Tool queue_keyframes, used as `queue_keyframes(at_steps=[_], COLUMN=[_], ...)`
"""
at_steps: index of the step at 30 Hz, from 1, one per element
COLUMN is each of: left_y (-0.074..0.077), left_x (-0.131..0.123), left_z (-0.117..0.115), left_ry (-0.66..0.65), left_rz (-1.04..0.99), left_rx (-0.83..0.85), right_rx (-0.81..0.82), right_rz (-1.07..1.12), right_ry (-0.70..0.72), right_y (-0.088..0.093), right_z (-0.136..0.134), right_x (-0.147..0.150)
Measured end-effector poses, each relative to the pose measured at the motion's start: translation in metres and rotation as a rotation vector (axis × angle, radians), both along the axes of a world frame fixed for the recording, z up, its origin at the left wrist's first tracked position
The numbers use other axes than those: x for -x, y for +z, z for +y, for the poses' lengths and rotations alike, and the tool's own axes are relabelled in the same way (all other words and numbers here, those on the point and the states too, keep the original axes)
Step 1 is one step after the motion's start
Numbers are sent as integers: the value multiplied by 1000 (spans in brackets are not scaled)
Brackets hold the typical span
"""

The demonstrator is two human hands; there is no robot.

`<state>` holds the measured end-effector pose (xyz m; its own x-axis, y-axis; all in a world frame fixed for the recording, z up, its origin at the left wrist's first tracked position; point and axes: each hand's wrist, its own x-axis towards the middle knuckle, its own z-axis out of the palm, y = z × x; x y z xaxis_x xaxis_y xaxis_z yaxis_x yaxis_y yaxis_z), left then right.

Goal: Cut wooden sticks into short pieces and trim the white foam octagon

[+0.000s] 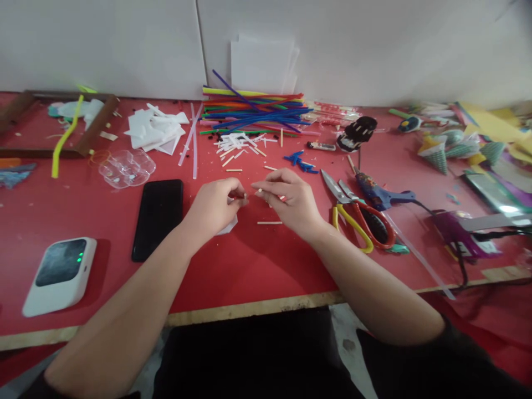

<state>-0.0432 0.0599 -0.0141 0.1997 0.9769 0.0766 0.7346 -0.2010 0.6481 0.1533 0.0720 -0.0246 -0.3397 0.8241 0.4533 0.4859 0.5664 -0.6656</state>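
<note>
Seen from above, two bare forearms reach over a red counter (249, 277). The left hand (216, 208) is curled closed, thumb and fingertips pinching a tiny pale wooden stub (246, 196). The right hand (291, 202) is also closed, with thumb and forefinger pinching a short pale wooden stick (259, 192). The two pieces are held just above the middle of the counter, tips nearly meeting between the hands. A small white scrap (229, 226) lies under the left hand, and a loose thin wooden stick (269, 223) lies flat just below the right hand.

To the left are a black rectangular phone (158, 219), a white rounded device with green lights (60, 274) and a clear plastic tray (127, 168). To the right, near the right wrist, lie scissors with yellow and red handles (357, 219) and a blue glue gun (380, 194). Further back are a pile of long coloured straws (253, 108), scattered white cut bits (239, 143), short blue straw pieces (301, 162) and a heap of white foam offcuts (155, 130).
</note>
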Motion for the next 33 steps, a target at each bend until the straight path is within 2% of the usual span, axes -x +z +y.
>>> queue_keyframes(at_steps=[4, 9, 16, 23, 33], left_y=[2, 9, 8, 6, 5], left_x=[2, 4, 7, 7, 5], left_z=[-1, -1, 0, 1, 0], left_ry=[-21, 29, 29, 34, 8], left_rz=[-35, 9, -7, -43, 50], left_rx=[0, 28, 33, 49, 10], right_rx=[100, 172, 77, -33, 22], right_rz=[-44, -32, -176, -285, -400], right_ry=[10, 35, 19, 105, 41], right_y=[-5, -10, -12, -15, -10], right_z=[0, -1, 3, 9, 7], right_x=[5, 11, 14, 12, 15])
